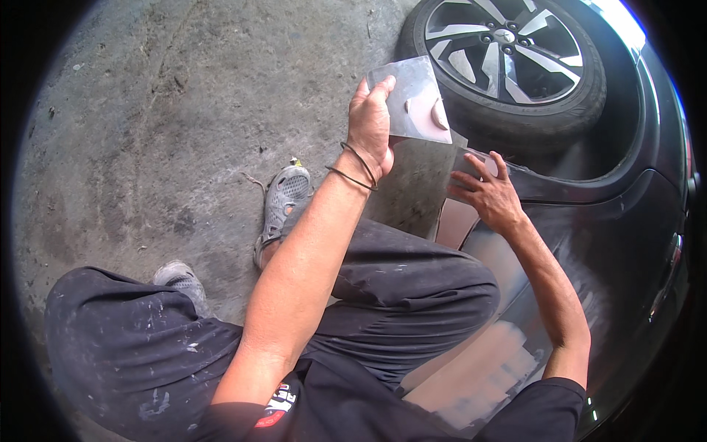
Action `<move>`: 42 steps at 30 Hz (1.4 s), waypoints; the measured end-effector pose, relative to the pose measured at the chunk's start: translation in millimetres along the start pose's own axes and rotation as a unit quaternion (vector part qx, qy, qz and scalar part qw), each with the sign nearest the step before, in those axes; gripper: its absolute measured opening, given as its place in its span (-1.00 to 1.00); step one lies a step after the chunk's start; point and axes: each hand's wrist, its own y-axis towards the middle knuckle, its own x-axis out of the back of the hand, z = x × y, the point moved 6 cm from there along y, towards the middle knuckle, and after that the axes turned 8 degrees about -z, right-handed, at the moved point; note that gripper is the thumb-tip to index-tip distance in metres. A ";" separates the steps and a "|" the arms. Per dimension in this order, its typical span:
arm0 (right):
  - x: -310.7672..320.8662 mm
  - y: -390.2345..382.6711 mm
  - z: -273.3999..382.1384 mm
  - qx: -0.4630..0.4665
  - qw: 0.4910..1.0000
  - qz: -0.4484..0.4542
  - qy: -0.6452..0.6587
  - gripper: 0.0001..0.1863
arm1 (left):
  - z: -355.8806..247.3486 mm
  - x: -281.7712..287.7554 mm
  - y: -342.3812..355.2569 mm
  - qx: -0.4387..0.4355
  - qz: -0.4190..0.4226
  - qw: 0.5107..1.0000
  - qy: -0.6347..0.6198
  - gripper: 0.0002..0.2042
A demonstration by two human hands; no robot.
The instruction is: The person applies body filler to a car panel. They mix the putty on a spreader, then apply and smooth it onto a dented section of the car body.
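Observation:
My left hand (373,121) grips a thin flat filler mixing board (401,81) at its left edge, thumb on top. On the board lies a smear of pale pink filler (427,110) with a thicker lump at its right side. To the right, my right hand (486,193) has its fingers spread over the car's lower bodywork behind the wheel. Pinkish filler (456,225) shows on the panel just below these fingers. A grey, straight-edged rectangular surface (420,184) lies between both hands; I cannot tell what it is.
A wheel with a two-tone rim (504,37) stands in the dark car's arch at the top right. The car's door panel (611,243) runs down the right side, with a broad filler patch (479,368) low on it. My bent legs and grey clogs (287,195) rest on the stained concrete floor (177,132).

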 end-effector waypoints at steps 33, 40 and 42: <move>178.6 -38.0 -4.2 -0.233 0.902 -0.244 0.268 -0.20 | 70.5 -45.9 -46.0 0.103 0.021 0.994 -0.020 -0.66; 159.6 -29.9 -5.7 -0.215 0.881 -0.303 0.294 -0.18 | 53.1 -61.0 -40.3 0.089 0.024 0.989 -0.117 -0.65; 150.4 -45.6 -19.9 -0.220 0.933 -0.246 0.143 -0.26 | 40.4 -58.5 -34.9 0.100 -0.003 0.991 -0.087 -0.67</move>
